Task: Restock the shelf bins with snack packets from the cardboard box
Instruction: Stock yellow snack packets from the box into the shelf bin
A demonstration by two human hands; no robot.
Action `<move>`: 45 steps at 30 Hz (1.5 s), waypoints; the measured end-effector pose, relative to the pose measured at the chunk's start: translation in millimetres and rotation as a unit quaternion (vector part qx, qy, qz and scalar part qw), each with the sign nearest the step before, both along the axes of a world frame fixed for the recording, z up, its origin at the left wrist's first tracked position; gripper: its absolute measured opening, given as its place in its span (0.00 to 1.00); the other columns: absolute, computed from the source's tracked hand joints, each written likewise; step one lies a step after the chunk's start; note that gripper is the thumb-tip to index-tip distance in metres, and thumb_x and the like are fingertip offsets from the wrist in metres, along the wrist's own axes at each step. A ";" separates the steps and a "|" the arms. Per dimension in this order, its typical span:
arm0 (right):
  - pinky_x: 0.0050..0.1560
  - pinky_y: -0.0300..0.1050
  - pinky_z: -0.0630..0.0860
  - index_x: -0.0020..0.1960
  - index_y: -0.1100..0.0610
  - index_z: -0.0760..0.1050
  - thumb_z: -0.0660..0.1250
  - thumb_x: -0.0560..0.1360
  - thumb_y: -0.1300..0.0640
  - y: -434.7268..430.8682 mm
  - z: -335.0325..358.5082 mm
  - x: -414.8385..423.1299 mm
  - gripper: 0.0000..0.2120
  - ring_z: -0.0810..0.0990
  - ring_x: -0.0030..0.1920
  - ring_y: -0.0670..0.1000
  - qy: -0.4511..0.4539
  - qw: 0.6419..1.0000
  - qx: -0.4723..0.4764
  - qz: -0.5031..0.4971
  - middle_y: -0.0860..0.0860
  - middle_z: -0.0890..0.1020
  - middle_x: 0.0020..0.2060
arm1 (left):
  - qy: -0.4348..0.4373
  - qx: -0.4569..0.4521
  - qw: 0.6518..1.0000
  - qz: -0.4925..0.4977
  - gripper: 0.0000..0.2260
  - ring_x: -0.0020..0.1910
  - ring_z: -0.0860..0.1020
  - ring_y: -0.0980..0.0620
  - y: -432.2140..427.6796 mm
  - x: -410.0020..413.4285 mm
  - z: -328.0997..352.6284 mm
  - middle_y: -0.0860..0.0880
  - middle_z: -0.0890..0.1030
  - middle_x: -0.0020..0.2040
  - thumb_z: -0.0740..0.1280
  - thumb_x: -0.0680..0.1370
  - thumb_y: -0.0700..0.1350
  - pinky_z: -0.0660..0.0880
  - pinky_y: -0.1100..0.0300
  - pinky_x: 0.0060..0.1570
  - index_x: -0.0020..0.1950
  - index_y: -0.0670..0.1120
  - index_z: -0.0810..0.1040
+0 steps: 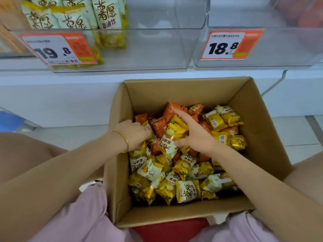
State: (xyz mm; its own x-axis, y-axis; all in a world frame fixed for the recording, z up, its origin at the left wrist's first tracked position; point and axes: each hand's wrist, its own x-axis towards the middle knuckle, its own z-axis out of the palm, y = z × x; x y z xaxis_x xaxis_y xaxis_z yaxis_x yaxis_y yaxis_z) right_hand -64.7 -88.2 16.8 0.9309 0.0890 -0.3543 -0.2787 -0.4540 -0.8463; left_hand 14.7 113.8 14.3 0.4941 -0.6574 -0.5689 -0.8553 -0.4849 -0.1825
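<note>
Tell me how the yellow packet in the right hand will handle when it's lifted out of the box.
The yellow packet looks puffed, so it is probably light for its size. Its glossy film creases under the right hand, so it is likely soft and somewhat slippery. Being puffed, it may crush if squeezed hard.

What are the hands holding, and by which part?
The right hand grips a yellow packet across its middle. The left hand grips a second packet by its end, inside the box.

A white shelf [104, 74] across the top carries clear bins [148, 49] side by side; pale floor tiles [293, 133] flank the cardboard box [258, 137].
</note>
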 end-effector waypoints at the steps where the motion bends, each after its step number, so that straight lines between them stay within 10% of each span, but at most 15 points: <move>1: 0.54 0.24 0.67 0.75 0.45 0.58 0.74 0.68 0.69 0.5 -0.6 0.0 0.44 0.64 0.66 0.40 0.023 0.999 0.038 -0.024 0.39 0.63 0.67 | 0.001 0.007 1.000 -0.004 0.24 0.62 0.71 0.48 -0.6 -1.3 -3.0 0.49 0.74 0.63 0.65 0.77 0.54 0.70 0.52 0.56 0.70 0.50 0.64; 9: 0.56 0.51 0.79 0.69 0.44 0.67 0.71 0.68 0.75 1.0 -8.0 -6.7 0.39 0.79 0.58 0.56 0.105 0.954 0.255 -0.117 0.52 0.73 0.62 | 0.053 0.075 0.996 0.015 0.28 0.65 0.69 0.45 -10.3 -10.7 -26.2 0.45 0.70 0.66 0.67 0.76 0.55 0.72 0.52 0.57 0.72 0.48 0.63; 17: 0.51 0.49 0.81 0.66 0.54 0.66 0.73 0.67 0.60 -4.4 -2.4 -3.0 0.29 0.82 0.54 0.54 0.107 0.915 0.336 -0.195 0.55 0.75 0.60 | 0.026 -0.050 0.993 0.108 0.19 0.58 0.72 0.46 -8.7 2.1 17.5 0.47 0.74 0.58 0.67 0.74 0.53 0.70 0.56 0.46 0.61 0.48 0.70; 20: 0.43 0.48 0.82 0.59 0.58 0.67 0.69 0.73 0.59 -4.5 1.3 2.5 0.18 0.81 0.51 0.55 0.097 0.869 0.393 -0.283 0.58 0.76 0.57 | 0.035 -0.215 0.947 0.234 0.17 0.51 0.73 0.48 3.7 14.3 44.6 0.48 0.73 0.52 0.69 0.72 0.53 0.69 0.58 0.43 0.57 0.48 0.71; 25: 0.53 0.49 0.80 0.71 0.59 0.65 0.67 0.70 0.61 -3.5 5.6 0.5 0.30 0.77 0.61 0.57 0.082 0.782 0.550 -0.282 0.59 0.75 0.66 | 0.144 -0.381 0.812 0.418 0.26 0.56 0.73 0.51 13.6 21.3 57.2 0.50 0.72 0.58 0.70 0.73 0.51 0.69 0.61 0.50 0.68 0.47 0.67; 30: 0.62 0.58 0.74 0.63 0.58 0.74 0.67 0.69 0.57 8.9 19.3 -5.3 0.22 0.79 0.57 0.55 0.062 0.846 0.486 -0.211 0.55 0.81 0.57 | 0.318 -0.429 0.666 0.521 0.23 0.53 0.79 0.48 5.9 14.6 55.6 0.47 0.75 0.60 0.69 0.76 0.48 0.79 0.52 0.53 0.68 0.44 0.68; 34: 0.57 0.59 0.75 0.66 0.55 0.71 0.75 0.61 0.57 10.3 31.6 -4.3 0.34 0.80 0.55 0.56 0.075 0.911 0.378 -0.148 0.57 0.81 0.57 | 0.406 -0.447 0.582 0.545 0.17 0.53 0.80 0.50 2.0 8.6 57.2 0.46 0.78 0.56 0.70 0.75 0.43 0.80 0.56 0.50 0.62 0.43 0.72; 45: 0.57 0.48 0.77 0.63 0.48 0.69 0.78 0.57 0.57 13.8 96.3 9.8 0.37 0.79 0.60 0.52 -0.070 0.964 0.252 -0.039 0.51 0.81 0.58 | 0.356 -0.500 0.682 0.398 0.31 0.58 0.78 0.55 4.6 6.1 84.4 0.53 0.79 0.59 0.74 0.60 0.59 0.75 0.52 0.59 0.61 0.53 0.75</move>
State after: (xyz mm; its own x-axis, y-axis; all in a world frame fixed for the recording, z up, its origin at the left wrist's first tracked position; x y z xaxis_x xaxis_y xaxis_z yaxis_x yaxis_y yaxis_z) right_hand -54.9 -74.3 113.1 0.9772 0.1456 -0.1548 -0.1625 0.0428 -0.9858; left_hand 20.8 118.4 98.8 0.7527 -0.5779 -0.3154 0.0521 -0.4253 0.9035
